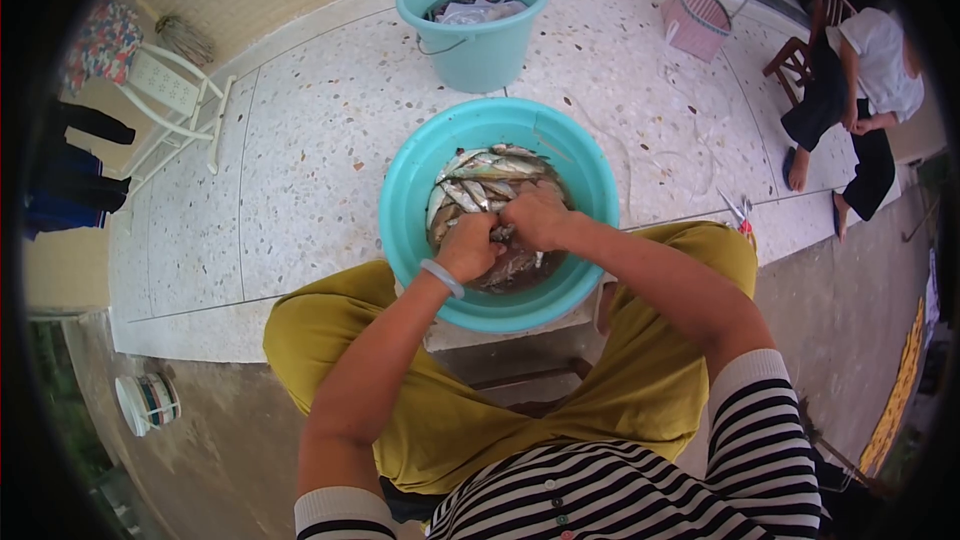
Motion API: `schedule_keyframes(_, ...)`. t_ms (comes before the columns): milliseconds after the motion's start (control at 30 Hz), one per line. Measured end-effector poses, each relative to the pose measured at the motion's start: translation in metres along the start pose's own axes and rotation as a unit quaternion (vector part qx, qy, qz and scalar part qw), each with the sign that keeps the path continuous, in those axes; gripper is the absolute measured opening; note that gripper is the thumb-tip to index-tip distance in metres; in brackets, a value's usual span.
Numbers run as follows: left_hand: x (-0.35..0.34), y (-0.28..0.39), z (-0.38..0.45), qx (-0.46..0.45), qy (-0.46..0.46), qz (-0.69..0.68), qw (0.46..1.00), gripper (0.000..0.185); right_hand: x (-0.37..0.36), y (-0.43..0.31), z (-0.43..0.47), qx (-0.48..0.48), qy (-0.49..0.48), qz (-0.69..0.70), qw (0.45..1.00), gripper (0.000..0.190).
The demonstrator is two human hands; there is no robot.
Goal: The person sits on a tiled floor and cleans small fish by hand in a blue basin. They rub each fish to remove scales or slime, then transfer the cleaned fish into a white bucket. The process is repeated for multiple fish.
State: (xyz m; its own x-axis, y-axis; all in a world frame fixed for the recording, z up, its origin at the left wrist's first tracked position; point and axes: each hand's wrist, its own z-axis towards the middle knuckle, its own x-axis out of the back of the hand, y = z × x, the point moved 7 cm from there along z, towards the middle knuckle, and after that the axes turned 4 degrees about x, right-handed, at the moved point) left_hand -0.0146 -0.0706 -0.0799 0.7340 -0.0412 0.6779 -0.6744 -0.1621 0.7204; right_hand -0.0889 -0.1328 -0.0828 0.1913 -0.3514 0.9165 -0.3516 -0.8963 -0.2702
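In front of me a turquoise plastic basin (405,165) holds many small silvery fish (495,168) in murky brownish water. My left hand (469,247), with a pale bangle (442,278) at its wrist, is inside the basin, fingers curled. Close beside it, my right hand (538,216) is bent over the heap. Between the two hands is a small fish (505,232), gripped by both and mostly hidden by the fingers. Reddish-brown water and fish scraps (517,270) show below the hands, at the basin's near side.
Beyond the basin stands a turquoise bucket (480,52) with plastic bags inside. Red-handled scissors (741,217) lie by my right knee. A pink basket (697,22) and a seated person (862,89) are at right. A white chair (169,89) and a white pail (146,403) are at left.
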Motion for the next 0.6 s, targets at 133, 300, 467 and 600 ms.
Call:
schedule_keyframes(133, 0.001, -0.007, 0.007, 0.046, -0.013, -0.114, 0.992, 0.014, 0.016, 0.007, -0.006, 0.019, 0.044, 0.071, 0.996, 0.022)
schedule_keyframes(300, 0.014, -0.003, 0.01, 0.068, 0.015, -0.247, 0.966, 0.012, 0.021, 0.019, -0.006, 0.032, 0.028, 0.395, 0.918, 0.015)
schedule_keyframes(467, 0.022, 0.004, 0.006, 0.103, 0.052, -0.334, 0.936, 0.014, 0.022, 0.023, -0.013, -0.036, 0.013, 0.531, 0.846, 0.016)
schedule_keyframes(600, 0.02, 0.004, 0.006, 0.108, 0.065, -0.316, 0.94, 0.013, 0.024, 0.019, -0.016, -0.063, 0.018, 0.556, 0.829, 0.014)
